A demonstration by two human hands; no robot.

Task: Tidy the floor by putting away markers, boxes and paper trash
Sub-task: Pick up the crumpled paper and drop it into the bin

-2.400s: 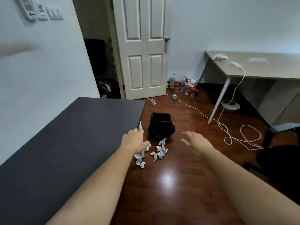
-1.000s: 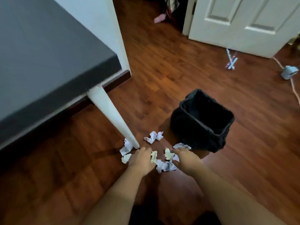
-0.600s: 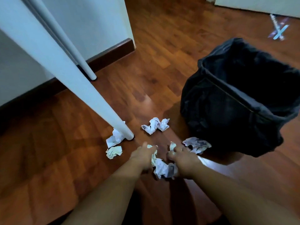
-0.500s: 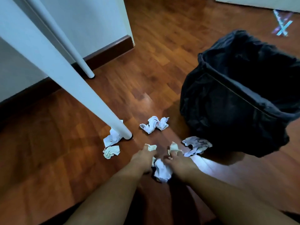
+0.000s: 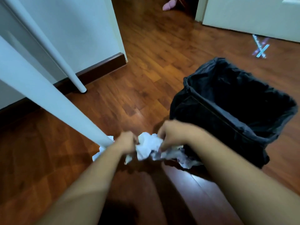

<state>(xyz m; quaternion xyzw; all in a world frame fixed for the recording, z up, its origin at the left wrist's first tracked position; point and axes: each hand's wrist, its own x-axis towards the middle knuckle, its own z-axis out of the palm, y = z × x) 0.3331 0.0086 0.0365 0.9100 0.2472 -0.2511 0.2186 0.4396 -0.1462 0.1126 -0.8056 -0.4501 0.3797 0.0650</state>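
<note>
A bunch of crumpled white paper is pressed between my two hands above the wooden floor. My left hand grips its left side and my right hand grips its right side. More crumpled paper lies on the floor under my right wrist, and a piece shows beside the near table leg. The black bin with its dark liner stands open just right of my hands. Two crossed markers lie on the floor far right, near the door.
A slanted white table leg comes down just left of my left hand; a second leg stands by the wall and dark skirting. A white door is at the top right. A pink object lies in the doorway.
Both hands have closed around the paper pieces and lifted them off the floor as one bunch, toward the bin. The view has tilted up a little.
</note>
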